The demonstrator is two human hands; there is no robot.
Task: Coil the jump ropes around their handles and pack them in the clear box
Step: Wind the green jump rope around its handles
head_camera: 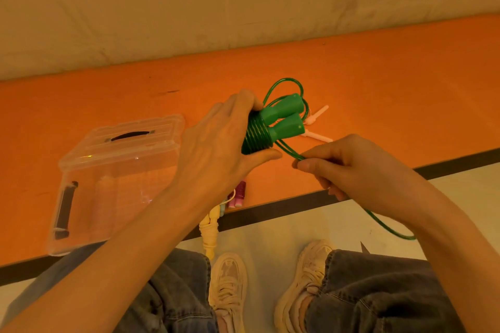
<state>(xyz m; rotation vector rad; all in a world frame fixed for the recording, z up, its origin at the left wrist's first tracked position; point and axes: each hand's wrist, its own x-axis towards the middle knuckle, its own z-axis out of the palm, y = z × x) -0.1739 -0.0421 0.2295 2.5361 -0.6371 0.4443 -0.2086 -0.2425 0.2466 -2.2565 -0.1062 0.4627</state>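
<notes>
The green jump rope (290, 153) is thin, springy plastic cord, light and a bit slick, so I judge it wants steady tension or the turns will slip. My left hand (216, 149) grips its two green handles (281, 119) over the wound coils; my right hand (349, 167) pinches the loose cord just beside them. Under my left wrist lie a pink rope bundle (239, 193) and a yellow one (210, 230), both coiled. Beyond the handles, white handles (318, 123) lie on the tabletop (378, 76). One clear box (113, 170), lid on, sits left of my left hand.
</notes>
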